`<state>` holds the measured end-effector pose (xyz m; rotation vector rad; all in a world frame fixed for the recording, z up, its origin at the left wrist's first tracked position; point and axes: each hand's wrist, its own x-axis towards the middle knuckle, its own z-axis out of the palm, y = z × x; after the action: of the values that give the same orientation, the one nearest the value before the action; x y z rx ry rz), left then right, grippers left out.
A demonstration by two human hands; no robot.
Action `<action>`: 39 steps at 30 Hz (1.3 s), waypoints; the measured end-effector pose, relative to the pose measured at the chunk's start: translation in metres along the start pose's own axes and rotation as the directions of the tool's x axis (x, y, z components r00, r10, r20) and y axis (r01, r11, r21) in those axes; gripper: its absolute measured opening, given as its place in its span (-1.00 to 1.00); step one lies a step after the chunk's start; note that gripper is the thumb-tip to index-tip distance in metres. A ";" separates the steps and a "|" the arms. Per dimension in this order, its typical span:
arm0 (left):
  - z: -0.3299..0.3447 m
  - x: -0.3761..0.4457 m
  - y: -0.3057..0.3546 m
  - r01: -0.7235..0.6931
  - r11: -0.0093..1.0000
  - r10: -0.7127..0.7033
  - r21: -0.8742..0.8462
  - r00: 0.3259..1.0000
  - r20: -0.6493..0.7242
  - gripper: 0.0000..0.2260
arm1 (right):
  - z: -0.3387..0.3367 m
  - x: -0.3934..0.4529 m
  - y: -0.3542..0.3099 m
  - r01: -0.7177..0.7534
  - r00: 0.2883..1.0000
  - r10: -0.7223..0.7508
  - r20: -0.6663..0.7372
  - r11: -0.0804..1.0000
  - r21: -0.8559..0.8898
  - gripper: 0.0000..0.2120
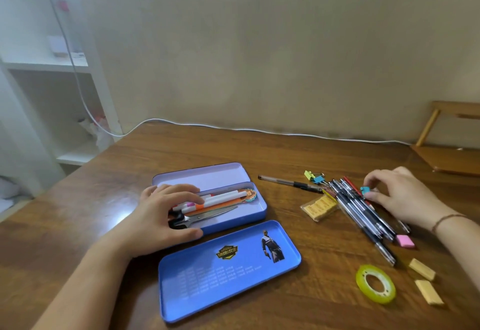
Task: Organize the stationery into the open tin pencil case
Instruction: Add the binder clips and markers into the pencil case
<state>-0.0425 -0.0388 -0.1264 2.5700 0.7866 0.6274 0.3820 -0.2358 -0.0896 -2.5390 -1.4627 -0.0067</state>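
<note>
Blue lid (228,275) nearest; left hand (161,215) flat on tin case (249,207), right hand (400,197) grip pinching teal clip (365,191).

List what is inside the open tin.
Inside the tin: scissors, white pens, an orange pen and a cartoon-head bookmark. The left hand covers their left ends and anything beneath.

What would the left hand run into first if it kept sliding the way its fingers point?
The left hand lies over the open tin, fingers pointing right along it. They already touch the white pens; going on, they would probably ride along those toward the cartoon-head bookmark at the far end.
</note>
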 end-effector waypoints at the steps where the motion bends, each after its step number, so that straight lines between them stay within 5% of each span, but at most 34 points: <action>1: 0.000 0.000 0.001 0.001 1.000 -0.001 0.009 1.000 0.000 -0.49 | -0.001 -0.001 0.001 -0.015 1.000 0.015 0.001 0.999 0.042 -0.83; 8: 0.004 0.002 0.014 -0.063 0.996 0.063 0.064 0.998 0.007 -0.48 | -0.025 -0.008 -0.046 0.251 0.947 -0.154 -0.282 0.904 0.347 -0.77; 15: 0.008 0.002 0.019 -0.098 0.978 0.087 0.186 0.994 0.066 -0.32 | -0.005 0.013 -0.160 0.646 0.762 -0.620 -0.184 0.714 0.271 -0.72; 25: 0.007 0.004 0.022 -0.086 0.973 0.067 0.214 0.993 0.095 -0.35 | 0.029 0.035 -0.202 0.575 0.805 -0.583 0.113 0.812 0.097 -0.68; 34: 0.006 0.005 0.022 -0.071 0.980 0.052 0.187 0.993 0.104 -0.37 | 0.027 0.035 -0.212 0.587 0.807 -0.585 0.081 0.809 -0.003 -0.76; 39: 0.005 0.006 0.023 -0.060 0.983 0.041 0.173 0.993 0.110 -0.37 | 0.028 0.030 -0.211 0.540 0.839 -0.545 0.017 0.835 0.109 -0.83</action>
<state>-0.0259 -0.0542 -0.1175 2.7655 0.7747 0.4500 0.2141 -0.1029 -0.0756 -1.9715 -2.0954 0.0374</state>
